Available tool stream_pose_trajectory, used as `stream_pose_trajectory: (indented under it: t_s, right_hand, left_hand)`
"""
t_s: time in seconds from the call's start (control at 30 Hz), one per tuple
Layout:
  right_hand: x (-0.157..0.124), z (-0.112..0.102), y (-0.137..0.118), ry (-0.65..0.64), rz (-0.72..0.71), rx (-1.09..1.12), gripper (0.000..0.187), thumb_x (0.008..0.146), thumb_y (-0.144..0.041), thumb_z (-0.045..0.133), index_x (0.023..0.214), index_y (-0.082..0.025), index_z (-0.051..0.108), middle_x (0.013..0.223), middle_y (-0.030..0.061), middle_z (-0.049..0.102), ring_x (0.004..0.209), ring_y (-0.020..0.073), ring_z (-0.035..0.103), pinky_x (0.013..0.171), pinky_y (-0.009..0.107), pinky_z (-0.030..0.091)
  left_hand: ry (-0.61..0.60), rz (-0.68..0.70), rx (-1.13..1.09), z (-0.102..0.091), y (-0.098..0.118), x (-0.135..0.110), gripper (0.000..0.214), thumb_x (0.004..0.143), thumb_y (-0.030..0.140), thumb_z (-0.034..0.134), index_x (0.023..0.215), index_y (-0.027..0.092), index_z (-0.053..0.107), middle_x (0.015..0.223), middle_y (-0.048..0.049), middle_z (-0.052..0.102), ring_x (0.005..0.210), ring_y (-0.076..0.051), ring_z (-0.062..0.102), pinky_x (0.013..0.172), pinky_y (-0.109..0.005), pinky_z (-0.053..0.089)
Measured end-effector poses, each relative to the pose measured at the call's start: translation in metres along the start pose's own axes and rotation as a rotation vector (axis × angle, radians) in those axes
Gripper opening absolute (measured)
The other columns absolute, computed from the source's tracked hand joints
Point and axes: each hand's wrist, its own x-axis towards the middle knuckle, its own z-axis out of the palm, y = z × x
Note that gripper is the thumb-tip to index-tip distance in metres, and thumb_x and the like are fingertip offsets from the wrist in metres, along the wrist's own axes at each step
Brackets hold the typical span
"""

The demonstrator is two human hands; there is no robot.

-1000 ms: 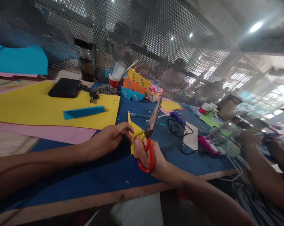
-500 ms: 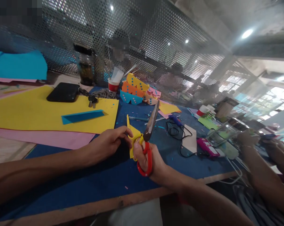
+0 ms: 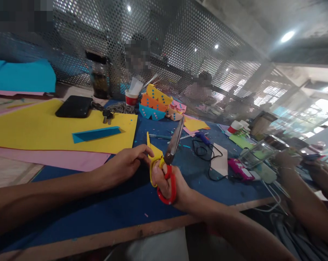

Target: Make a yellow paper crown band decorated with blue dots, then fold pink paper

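My right hand (image 3: 168,183) grips scissors (image 3: 171,152) with red and yellow handles, fingers through the loops, blades pointing up and away. My left hand (image 3: 123,165) pinches a small yellow paper piece (image 3: 152,151) right beside the blades. Both hands hover over the blue table mat (image 3: 104,203) near the front edge.
A large yellow sheet (image 3: 44,127) with a blue strip (image 3: 95,133) lies at left over a pink sheet (image 3: 58,159). A black phone (image 3: 75,106), keys, a jar (image 3: 99,74), a cup and dotted paper shapes (image 3: 155,103) stand behind. Black cable (image 3: 207,150) lies right. Another person's arms (image 3: 302,195) work at far right.
The hands, scissors and yellow piece have stayed almost in place; the view shifted slightly. The scissors' tilt changed only a little.
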Motion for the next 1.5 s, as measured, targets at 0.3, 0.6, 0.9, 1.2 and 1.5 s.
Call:
stream_pose_trajectory:
  t_s: [0.3, 0.6, 0.9, 1.2, 1.5]
  right_hand:
    - [0.000, 0.000, -0.007, -0.016, 0.012, -0.026, 0.026, 0.102, -0.031, 0.042, 0.077, -0.024, 0.047, 0.067, -0.0012, 0.054, 0.061, 0.0142, 0.054, 0.062, 0.027, 0.047]
    - [-0.001, -0.001, -0.001, 0.010, 0.024, -0.013, 0.032, 0.104, -0.035, 0.040, 0.075, -0.024, 0.048, 0.067, -0.0009, 0.056, 0.061, 0.0141, 0.055, 0.064, 0.028, 0.047]
    - [-0.001, -0.002, -0.002, 0.011, 0.008, 0.070, 0.036, 0.105, -0.033, 0.041, 0.072, -0.023, 0.051, 0.069, 0.0001, 0.056, 0.067, 0.0150, 0.058, 0.072, 0.030, 0.048]
    - [0.000, 0.000, -0.003, -0.013, -0.008, -0.002, 0.031, 0.104, -0.034, 0.039, 0.076, -0.024, 0.047, 0.069, 0.0000, 0.056, 0.065, 0.0155, 0.057, 0.070, 0.031, 0.048]
    - [0.000, 0.003, 0.002, -0.023, 0.005, 0.007, 0.032, 0.104, -0.034, 0.039, 0.075, -0.024, 0.047, 0.068, -0.0003, 0.056, 0.063, 0.0146, 0.056, 0.067, 0.029, 0.048]
  left_hand:
    - [-0.015, -0.034, -0.006, 0.000, -0.001, 0.000, 0.045, 0.078, 0.003, 0.038, 0.114, 0.021, 0.057, 0.104, -0.0024, 0.082, 0.101, -0.020, 0.077, 0.091, -0.033, 0.054]
    - [-0.008, 0.001, 0.000, 0.000, -0.003, -0.001, 0.044, 0.079, 0.003, 0.038, 0.113, 0.022, 0.056, 0.102, -0.0002, 0.083, 0.100, -0.019, 0.077, 0.090, -0.030, 0.054]
    - [0.000, 0.045, 0.000, 0.001, -0.006, 0.000, 0.044, 0.078, 0.004, 0.039, 0.114, 0.022, 0.056, 0.098, 0.0009, 0.083, 0.097, -0.019, 0.078, 0.088, -0.030, 0.054]
    - [-0.012, 0.015, 0.012, 0.000, -0.005, -0.001, 0.045, 0.077, 0.005, 0.040, 0.115, 0.023, 0.056, 0.103, 0.0012, 0.083, 0.102, -0.020, 0.077, 0.091, -0.032, 0.055]
    - [-0.016, -0.005, 0.013, -0.001, -0.006, 0.000, 0.046, 0.076, 0.007, 0.041, 0.115, 0.023, 0.057, 0.103, 0.0004, 0.083, 0.101, -0.021, 0.078, 0.090, -0.033, 0.056]
